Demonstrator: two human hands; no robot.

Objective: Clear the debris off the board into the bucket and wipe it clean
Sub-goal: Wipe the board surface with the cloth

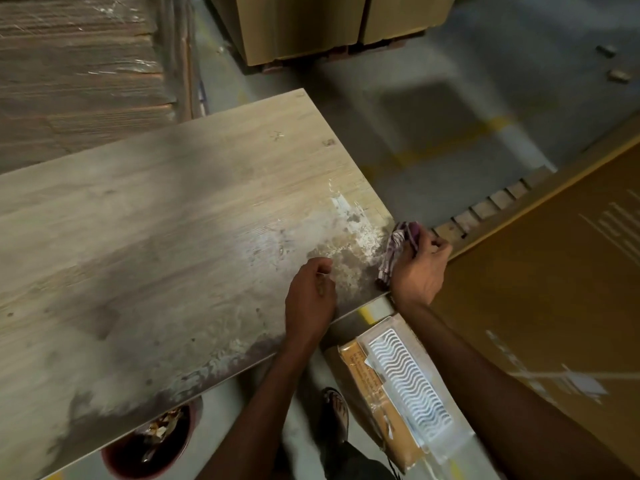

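A long wood-grain board (166, 244) fills the left and middle of the view, smeared with whitish residue and stains near its right corner. My right hand (420, 268) grips a purple-and-white striped cloth (394, 251) at the board's right edge, close to the corner. My left hand (311, 296) rests on the board just left of the stained patch, fingers curled, with a small bit of something between them that I cannot make out. A reddish bucket (152, 448) holding scraps of debris sits on the floor, partly hidden under the board's near edge.
A large cardboard box (554, 306) lies to the right. A flat packet with a white wavy-patterned panel (405, 386) lies on the floor below the board's corner. Wrapped stacks (79, 74) stand at the far left, more boxes (311, 26) at the back. My foot (334, 410) shows below.
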